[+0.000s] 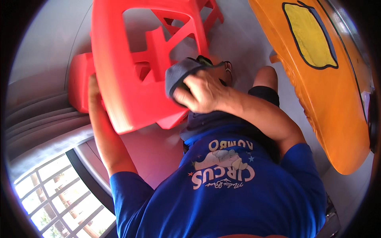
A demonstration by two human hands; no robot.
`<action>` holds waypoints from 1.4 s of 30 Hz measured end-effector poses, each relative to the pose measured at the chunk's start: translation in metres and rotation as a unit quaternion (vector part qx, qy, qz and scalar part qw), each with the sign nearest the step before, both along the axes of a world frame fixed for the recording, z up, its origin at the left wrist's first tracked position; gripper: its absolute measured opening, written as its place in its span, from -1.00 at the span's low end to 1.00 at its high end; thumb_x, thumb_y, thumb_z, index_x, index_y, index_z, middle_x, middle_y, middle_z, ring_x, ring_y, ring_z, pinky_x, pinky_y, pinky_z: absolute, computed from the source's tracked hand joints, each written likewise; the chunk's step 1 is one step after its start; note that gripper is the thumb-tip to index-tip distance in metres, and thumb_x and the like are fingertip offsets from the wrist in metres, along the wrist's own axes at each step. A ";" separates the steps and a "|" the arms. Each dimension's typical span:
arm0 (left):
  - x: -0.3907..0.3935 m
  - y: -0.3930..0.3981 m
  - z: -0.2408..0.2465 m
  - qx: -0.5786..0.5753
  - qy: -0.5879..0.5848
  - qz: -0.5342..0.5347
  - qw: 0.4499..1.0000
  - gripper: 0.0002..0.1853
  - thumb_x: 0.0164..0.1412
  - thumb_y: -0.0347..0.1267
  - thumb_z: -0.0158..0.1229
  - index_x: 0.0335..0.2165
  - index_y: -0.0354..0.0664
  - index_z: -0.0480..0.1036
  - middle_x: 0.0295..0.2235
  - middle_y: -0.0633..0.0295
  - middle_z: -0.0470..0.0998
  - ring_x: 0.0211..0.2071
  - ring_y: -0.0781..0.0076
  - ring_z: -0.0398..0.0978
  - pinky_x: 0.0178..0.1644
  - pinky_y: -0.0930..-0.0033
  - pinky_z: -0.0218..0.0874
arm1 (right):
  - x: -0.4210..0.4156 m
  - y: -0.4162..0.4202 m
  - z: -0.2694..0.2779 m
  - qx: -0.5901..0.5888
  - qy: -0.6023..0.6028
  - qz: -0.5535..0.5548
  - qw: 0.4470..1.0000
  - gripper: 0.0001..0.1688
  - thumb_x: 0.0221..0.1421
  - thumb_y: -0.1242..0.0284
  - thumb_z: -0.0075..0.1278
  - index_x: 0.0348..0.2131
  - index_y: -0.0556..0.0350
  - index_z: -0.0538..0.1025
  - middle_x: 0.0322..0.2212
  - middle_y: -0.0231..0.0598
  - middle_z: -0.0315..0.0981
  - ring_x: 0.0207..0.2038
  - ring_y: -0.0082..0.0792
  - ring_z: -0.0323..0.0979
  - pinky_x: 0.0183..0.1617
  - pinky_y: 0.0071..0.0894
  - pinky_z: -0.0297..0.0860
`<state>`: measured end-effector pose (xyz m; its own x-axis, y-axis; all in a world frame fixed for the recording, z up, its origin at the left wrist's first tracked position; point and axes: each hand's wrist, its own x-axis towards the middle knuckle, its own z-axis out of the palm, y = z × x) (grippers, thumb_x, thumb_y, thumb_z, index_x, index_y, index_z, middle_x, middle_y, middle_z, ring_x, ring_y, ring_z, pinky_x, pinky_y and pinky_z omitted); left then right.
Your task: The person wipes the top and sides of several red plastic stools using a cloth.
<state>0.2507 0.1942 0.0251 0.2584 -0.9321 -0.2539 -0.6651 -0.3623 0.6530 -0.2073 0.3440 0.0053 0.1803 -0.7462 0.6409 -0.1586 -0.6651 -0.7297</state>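
Observation:
A red plastic stool [110, 74] is tilted up in front of me, blurred along its near edge. My left hand [94, 84] is at its left side, its fingers mostly hidden behind the stool; it appears to hold the stool up. In my right hand [202, 93] a grey cloth [180, 73] is bunched, close against the stool's right side. The fingers of that hand are curled into the cloth, and a dark-edged part of it hangs past the knuckles.
Another red stool [79, 83] stands at the left, and a further one [212, 13] lies beyond on the grey floor [238, 38]. To the right runs an orange wooden table [324, 119] with a carved edge; a yellow cloth [311, 35] with dark trim lies on it. A barred window [62, 196] is at lower left.

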 end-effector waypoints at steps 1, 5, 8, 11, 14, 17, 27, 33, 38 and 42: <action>-0.009 0.014 -0.021 0.006 0.116 0.046 0.992 -0.35 0.43 0.07 -0.09 0.00 -0.39 0.44 -0.28 -0.27 0.61 -0.11 -0.27 0.57 -0.03 -0.14 0.39 | -0.006 0.005 0.013 -0.024 0.023 -0.002 0.999 -0.68 0.13 0.21 0.15 -0.42 0.10 0.55 -0.51 -0.05 0.55 -0.47 0.00 0.54 -0.38 -0.05 0.43; -0.033 0.045 -0.057 0.015 0.319 0.129 0.939 -0.35 0.43 0.07 -0.10 0.02 -0.37 0.44 -0.25 -0.25 0.61 -0.11 -0.23 0.58 -0.02 -0.11 0.39 | -0.005 0.038 0.026 -0.146 0.211 0.129 0.958 -0.62 0.05 0.18 0.23 -0.33 0.11 0.53 -0.25 0.00 0.48 -0.21 -0.09 0.50 -0.31 -0.15 0.35; -0.041 0.055 -0.062 0.018 0.355 0.148 0.923 -0.35 0.43 0.08 -0.10 0.03 -0.35 0.43 -0.23 -0.22 0.61 -0.10 -0.19 0.58 -0.02 -0.10 0.39 | 0.006 0.051 0.033 -0.140 0.234 0.125 0.954 -0.53 0.18 0.17 -0.03 -0.13 0.19 0.54 0.05 0.11 0.43 0.09 0.02 0.37 -0.03 -0.13 0.31; -0.053 0.057 -0.067 0.022 0.370 0.153 0.916 -0.35 0.43 0.08 -0.11 0.05 -0.34 0.43 -0.21 -0.20 0.61 -0.10 -0.16 0.58 -0.02 -0.08 0.39 | 0.025 0.044 0.042 -0.224 0.328 0.072 0.915 -0.37 0.18 0.18 -0.12 0.10 0.22 0.49 0.27 0.13 0.25 0.35 0.13 0.14 0.22 -0.08 0.20; -0.059 0.054 -0.066 0.020 0.380 0.147 0.913 -0.34 0.43 0.09 -0.11 0.06 -0.32 0.43 -0.19 -0.18 0.61 -0.10 -0.12 0.58 -0.01 -0.07 0.40 | 0.051 0.043 0.053 -0.241 0.428 0.105 0.865 -0.12 0.16 0.16 -0.19 0.40 0.07 0.18 0.49 -0.14 -0.22 0.54 -0.10 -0.45 0.59 0.02 -0.57; -0.056 0.050 -0.065 0.015 0.385 0.144 0.911 -0.34 0.43 0.09 -0.12 0.08 -0.30 0.42 -0.17 -0.16 0.61 -0.09 -0.09 0.58 -0.01 -0.05 0.40 | 0.067 0.049 0.050 -0.264 0.367 0.045 0.891 -0.05 0.15 0.06 -0.18 0.39 0.18 0.18 0.45 -0.12 -0.07 0.54 -0.16 -0.35 0.61 -0.03 -0.45; -0.052 0.045 -0.057 -0.012 0.411 0.151 0.899 -0.34 0.44 0.11 -0.13 0.12 -0.24 0.41 -0.11 -0.09 0.61 -0.08 0.02 0.59 0.00 0.01 0.40 | 0.013 0.051 0.045 -0.185 0.332 0.185 0.906 -0.26 0.08 0.27 -0.04 0.20 0.28 0.43 0.30 -0.10 0.25 0.49 -0.05 -0.15 0.58 0.07 -0.18; -0.041 0.029 0.070 -0.116 0.368 0.103 0.917 -0.33 0.44 0.12 -0.14 0.15 -0.21 0.41 -0.07 -0.05 0.61 -0.07 0.09 0.59 0.01 0.04 0.40 | 0.032 0.051 0.041 -0.184 0.262 0.214 0.923 -0.37 0.00 0.30 0.04 0.03 0.28 0.58 0.23 -0.01 0.32 0.47 0.05 -0.10 0.56 0.07 -0.11; -0.144 0.026 0.144 -0.130 -0.003 -0.055 0.990 0.02 0.31 0.24 0.06 0.36 -0.38 0.08 0.22 -0.12 0.38 0.20 0.14 0.40 0.27 0.14 0.18 | 0.059 0.053 0.026 -0.189 0.193 0.162 0.949 -0.31 -0.01 0.28 0.04 0.09 0.29 0.52 0.23 0.07 0.32 0.45 0.07 -0.03 0.53 0.09 -0.03; -0.112 0.015 0.091 -0.213 -0.342 -0.092 0.910 0.10 0.22 0.10 0.28 0.36 -0.48 -0.03 0.21 -0.38 0.34 0.24 -0.24 0.35 0.34 0.03 0.15 | 0.053 0.055 0.022 -0.064 0.099 0.269 0.956 -0.36 0.04 0.31 0.05 0.09 0.28 0.52 0.27 0.07 0.28 0.43 0.04 0.04 0.51 0.05 -0.02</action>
